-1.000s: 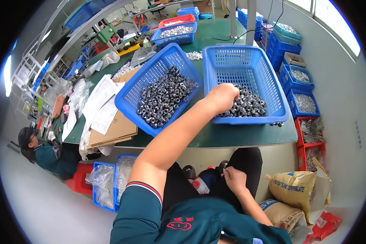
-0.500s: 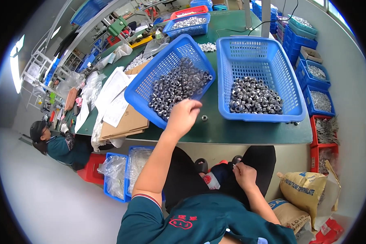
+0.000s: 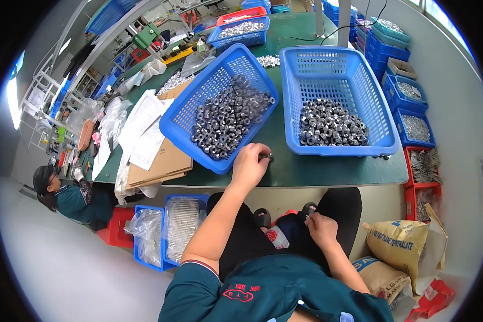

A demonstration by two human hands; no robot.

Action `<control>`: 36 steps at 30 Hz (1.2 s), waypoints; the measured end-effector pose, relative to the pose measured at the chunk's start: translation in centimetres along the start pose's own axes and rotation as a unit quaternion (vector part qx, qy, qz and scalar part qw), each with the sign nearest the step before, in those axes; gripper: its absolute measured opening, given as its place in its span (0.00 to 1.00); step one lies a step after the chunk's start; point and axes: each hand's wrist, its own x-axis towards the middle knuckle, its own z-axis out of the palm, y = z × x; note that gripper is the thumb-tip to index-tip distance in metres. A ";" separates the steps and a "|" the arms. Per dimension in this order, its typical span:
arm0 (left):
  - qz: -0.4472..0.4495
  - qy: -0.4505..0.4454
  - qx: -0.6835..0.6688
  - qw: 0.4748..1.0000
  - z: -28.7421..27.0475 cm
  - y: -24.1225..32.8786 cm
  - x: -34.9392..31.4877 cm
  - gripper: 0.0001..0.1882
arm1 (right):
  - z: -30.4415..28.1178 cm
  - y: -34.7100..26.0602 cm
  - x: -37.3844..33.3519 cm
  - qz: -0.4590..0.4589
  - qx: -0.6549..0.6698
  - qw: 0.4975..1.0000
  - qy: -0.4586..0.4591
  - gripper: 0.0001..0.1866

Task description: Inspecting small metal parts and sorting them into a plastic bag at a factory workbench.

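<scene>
My left hand [image 3: 250,167] is down at the green tabletop, just past the near corner of the tilted left blue basket [image 3: 169,126]. Its thumb and fingers are closed around a small ring-shaped metal nut [image 3: 270,158], partly hidden by the fingertips. A heap of similar dark grey metal nuts [image 3: 225,118] lies in that basket. The right blue basket [image 3: 342,152] holds another pile of these nuts [image 3: 330,126]. Over my lap, below the table edge, my right hand [image 3: 322,229] is curled into a pinch; whatever it grips is too small to make out.
Papers [image 3: 147,145] and flat cardboard [image 3: 161,169] lie left of the baskets on the green table [image 3: 306,174]. Blue bins of metal parts [image 3: 413,126] are stacked at right. Sacks [image 3: 397,244] stand on the floor. A co-worker [image 3: 72,201] sits at far left.
My left hand has moved from above the left basket's near edge down to the loose nut on the table and closed on it. My right hand keeps its pinch over my lap.
</scene>
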 end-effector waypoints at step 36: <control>-0.073 -0.066 -0.549 0.830 -2.5 4.8 -14.7 0.21 | -7.1 -14.6 3.2 0.049 0.388 0.917 -0.082 0.07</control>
